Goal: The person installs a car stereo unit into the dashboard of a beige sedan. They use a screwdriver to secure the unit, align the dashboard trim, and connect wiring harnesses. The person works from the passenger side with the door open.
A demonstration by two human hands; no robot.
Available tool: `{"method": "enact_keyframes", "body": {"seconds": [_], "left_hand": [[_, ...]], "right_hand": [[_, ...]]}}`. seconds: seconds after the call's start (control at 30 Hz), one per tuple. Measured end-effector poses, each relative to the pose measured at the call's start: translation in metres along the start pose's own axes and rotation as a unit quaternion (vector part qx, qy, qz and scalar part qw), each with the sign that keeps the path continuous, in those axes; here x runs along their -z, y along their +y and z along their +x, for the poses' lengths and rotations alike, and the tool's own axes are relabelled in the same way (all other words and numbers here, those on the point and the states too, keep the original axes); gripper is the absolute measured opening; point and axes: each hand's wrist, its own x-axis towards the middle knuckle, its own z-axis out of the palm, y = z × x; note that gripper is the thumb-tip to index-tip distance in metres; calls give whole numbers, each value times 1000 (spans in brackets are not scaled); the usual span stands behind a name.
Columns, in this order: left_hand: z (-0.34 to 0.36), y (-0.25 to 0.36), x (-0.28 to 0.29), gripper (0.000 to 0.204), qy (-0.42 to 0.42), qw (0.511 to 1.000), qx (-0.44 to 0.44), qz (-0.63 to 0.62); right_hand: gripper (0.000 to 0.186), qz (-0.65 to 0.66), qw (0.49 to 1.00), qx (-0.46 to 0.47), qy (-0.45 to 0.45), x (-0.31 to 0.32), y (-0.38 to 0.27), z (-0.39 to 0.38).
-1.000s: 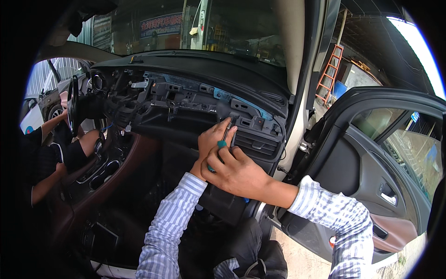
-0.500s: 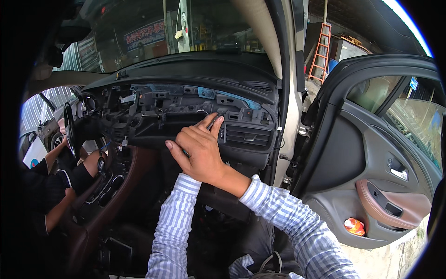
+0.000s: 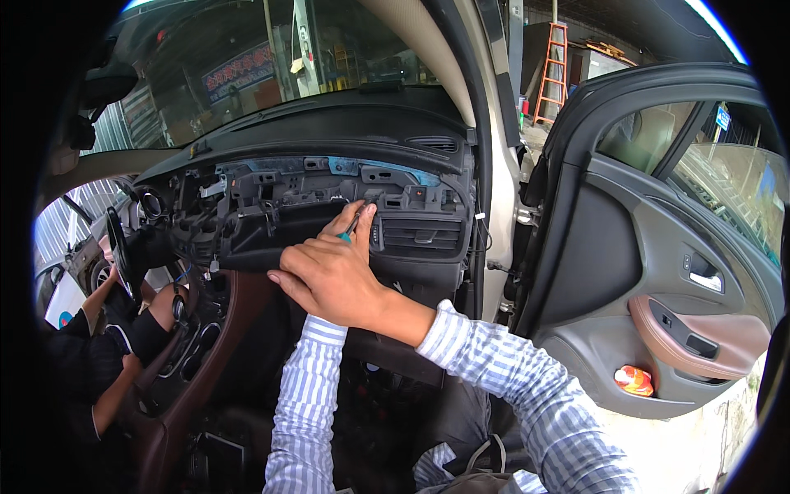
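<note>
At the dashboard (image 3: 325, 123), screwdriver (image 3: 347, 235) diagonally forward-right

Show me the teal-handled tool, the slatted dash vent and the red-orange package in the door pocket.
Teal-handled tool (image 3: 344, 238): head view, on the visible teal part of its handle.
Slatted dash vent (image 3: 421, 238): head view, middle of the slats.
Red-orange package (image 3: 634, 380): head view, middle of its visible front.

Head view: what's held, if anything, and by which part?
Slim tool, by its green handle, in the right hand; whether the left hand grips the shaft is unclear.
</note>
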Motion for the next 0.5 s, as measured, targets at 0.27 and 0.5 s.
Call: {"method": "enact_keyframes", "body": {"seconds": [0.27, 0.5], "left_hand": [[-2, 32, -11, 37, 38, 976, -14, 212], [-9, 34, -17, 36, 105, 953, -31, 284]], "right_hand": [[31, -261, 964, 43, -27, 41, -1, 12], [27, -527, 787, 161, -277, 70, -29, -1]]}}
